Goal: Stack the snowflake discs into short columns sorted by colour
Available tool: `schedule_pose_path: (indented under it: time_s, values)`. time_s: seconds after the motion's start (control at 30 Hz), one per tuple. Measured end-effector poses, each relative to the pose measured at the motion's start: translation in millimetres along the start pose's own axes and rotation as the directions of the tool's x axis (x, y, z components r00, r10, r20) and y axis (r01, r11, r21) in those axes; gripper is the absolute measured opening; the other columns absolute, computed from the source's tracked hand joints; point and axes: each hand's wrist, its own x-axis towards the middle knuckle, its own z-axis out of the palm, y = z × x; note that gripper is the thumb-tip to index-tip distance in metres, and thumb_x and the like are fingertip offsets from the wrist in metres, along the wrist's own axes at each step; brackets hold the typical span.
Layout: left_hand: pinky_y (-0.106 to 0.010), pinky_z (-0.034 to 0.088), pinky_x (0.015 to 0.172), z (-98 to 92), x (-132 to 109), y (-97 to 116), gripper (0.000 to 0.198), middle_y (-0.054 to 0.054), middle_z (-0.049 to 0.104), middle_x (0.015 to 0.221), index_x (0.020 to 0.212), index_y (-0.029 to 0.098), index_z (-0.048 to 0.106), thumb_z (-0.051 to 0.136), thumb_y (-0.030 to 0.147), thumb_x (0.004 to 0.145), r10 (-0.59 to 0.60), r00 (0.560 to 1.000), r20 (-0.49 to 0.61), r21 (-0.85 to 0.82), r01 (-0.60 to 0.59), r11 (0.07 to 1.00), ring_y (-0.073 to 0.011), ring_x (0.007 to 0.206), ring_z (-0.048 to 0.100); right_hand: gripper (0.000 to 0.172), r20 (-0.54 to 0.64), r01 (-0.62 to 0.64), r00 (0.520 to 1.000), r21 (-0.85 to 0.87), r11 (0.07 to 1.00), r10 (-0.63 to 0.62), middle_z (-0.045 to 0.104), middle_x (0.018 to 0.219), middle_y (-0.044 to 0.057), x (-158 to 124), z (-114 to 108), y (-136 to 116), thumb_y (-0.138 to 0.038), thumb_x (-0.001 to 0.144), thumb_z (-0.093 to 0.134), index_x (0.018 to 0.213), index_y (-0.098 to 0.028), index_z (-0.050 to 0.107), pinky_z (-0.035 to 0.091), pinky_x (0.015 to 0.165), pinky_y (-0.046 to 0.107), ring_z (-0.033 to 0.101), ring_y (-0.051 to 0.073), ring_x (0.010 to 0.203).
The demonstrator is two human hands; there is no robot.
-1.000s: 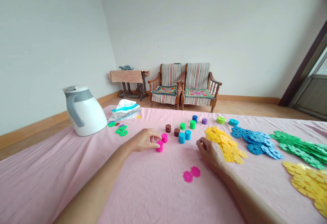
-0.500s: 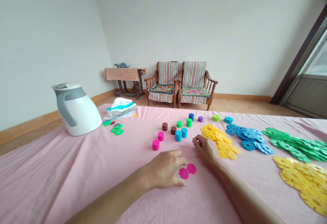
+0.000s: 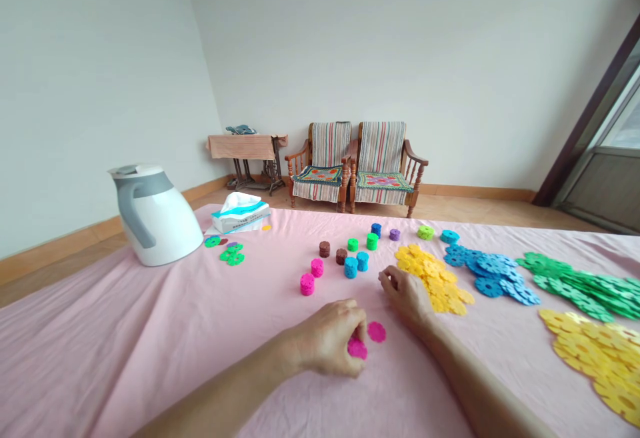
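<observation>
1. Pink cloth covers the table point(image 3: 150, 331), with two striped chairs point(image 3: 357, 165) against the far wall.
2. Just in front of the two pink stacks point(image 3: 311, 277), my left hand point(image 3: 330, 345) curls over a loose pink disc point(image 3: 357, 349), fingertips pinching its edge, likely to lift it off the cloth.
3. That disc lies nearly flat, face up, with no long axis; a second pink disc point(image 3: 377, 331) lies beside it.
4. My right hand point(image 3: 407, 295) rests loosely curled; whether it holds anything, I cannot tell.
</observation>
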Motion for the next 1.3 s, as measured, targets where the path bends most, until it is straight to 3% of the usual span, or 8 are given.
schedule_pose_path:
  time_s: [0.13, 0.3, 0.47, 0.77, 0.87, 1.0, 1.13, 1.3]
  values:
    - [-0.018, 0.041, 0.060, -4.3, -2, -3, 0.014, 0.002, 0.055, 0.074, 0.066, 0.018, 0.051, 0.063, 0.014, 0.058, 0.028, 0.998, 0.053, -0.021, -0.027, 0.999, -0.0109, 0.068, 0.052, 0.030, 0.005, -0.008, 1.000, 0.007, 1.000, 0.008, 0.051, 0.053, -0.002, 1, 0, 0, -0.038, 0.084, 0.036, 0.067, -0.019, 0.053, 0.026, 0.049, 0.021, 0.048, 0.011, 0.052]
    - [-0.019, 0.041, 0.060, -15.7, -8, -7, 0.034, 0.001, 0.055, 0.085, 0.081, 0.018, 0.055, 0.074, 0.026, 0.054, -0.034, 0.998, 0.046, -0.015, 0.035, 0.999, -0.0129, 0.071, 0.052, 0.030, 0.009, -0.007, 1.000, 0.002, 1.000, 0.007, 0.050, 0.053, -0.002, 0, -2, -2, -0.037, 0.083, 0.036, 0.066, -0.020, 0.052, 0.025, 0.049, 0.021, 0.047, 0.011, 0.051]
    - [-0.019, 0.039, 0.055, -18.1, -10, -9, 0.014, 0.002, 0.057, 0.073, 0.071, 0.018, 0.053, 0.061, 0.017, 0.059, -0.046, 0.996, 0.076, 0.036, 0.044, 0.998, -0.0121, 0.064, 0.052, 0.029, 0.020, -0.016, 1.000, -0.005, 1.000, 0.016, 0.049, 0.052, -0.002, -1, -4, -5, -0.037, 0.083, 0.037, 0.064, -0.020, 0.051, 0.025, 0.049, 0.021, 0.046, 0.011, 0.050]
    - [-0.021, 0.040, 0.056, -12.6, -9, -5, 0.015, 0.000, 0.057, 0.071, 0.065, 0.018, 0.050, 0.059, 0.017, 0.053, -0.028, 0.998, -0.055, 0.056, 0.031, 0.998, -0.0142, 0.064, 0.053, 0.030, 0.021, -0.008, 1.000, 0.004, 1.000, 0.008, 0.049, 0.052, -0.002, -1, -3, -3, -0.038, 0.083, 0.037, 0.066, -0.020, 0.053, 0.026, 0.049, 0.021, 0.046, 0.011, 0.050]
    - [-0.020, 0.041, 0.053, -29.6, -6, -18, 0.015, 0.000, 0.059, 0.070, 0.071, 0.017, 0.054, 0.058, 0.016, 0.057, -0.078, 0.978, -0.193, -0.042, 0.071, 0.997, -0.0123, 0.061, 0.053, 0.030, 0.017, -0.003, 1.000, -0.001, 1.000, 0.003, 0.050, 0.053, -0.002, -1, -3, -3, -0.037, 0.083, 0.037, 0.065, -0.019, 0.054, 0.026, 0.049, 0.021, 0.046, 0.011, 0.051]
    - [-0.019, 0.042, 0.054, -60.3, 6, -54, 0.019, 0.000, 0.060, 0.071, 0.079, 0.015, 0.056, 0.055, 0.015, 0.060, -0.233, 0.901, -0.366, -0.167, 0.182, 0.969, -0.0112, 0.061, 0.055, 0.031, 0.012, 0.001, 1.000, -0.003, 1.000, -0.001, 0.050, 0.052, -0.002, -1, -3, -4, -0.037, 0.083, 0.037, 0.065, -0.019, 0.054, 0.025, 0.049, 0.021, 0.046, 0.011, 0.050]
    - [-0.020, 0.041, 0.056, -79.9, 18, -82, 0.017, 0.000, 0.060, 0.070, 0.076, 0.015, 0.058, 0.060, 0.019, 0.059, -0.298, 0.892, -0.340, -0.070, 0.292, 0.954, -0.0126, 0.065, 0.055, 0.031, 0.017, -0.007, 1.000, 0.003, 1.000, 0.007, 0.051, 0.052, -0.002, -1, -3, -3, -0.036, 0.083, 0.037, 0.066, -0.019, 0.055, 0.025, 0.048, 0.021, 0.045, 0.011, 0.049]
    - [-0.020, 0.036, 0.054, -79.4, 25, -95, 0.018, 0.002, 0.059, 0.070, 0.070, 0.017, 0.059, 0.065, 0.020, 0.053, -0.305, 0.908, -0.287, 0.019, 0.323, 0.946, -0.0134, 0.066, 0.054, 0.031, 0.022, -0.003, 1.000, 0.003, 1.000, 0.003, 0.050, 0.052, -0.002, -1, -3, -4, -0.036, 0.083, 0.037, 0.066, -0.019, 0.055, 0.025, 0.049, 0.021, 0.045, 0.011, 0.050]
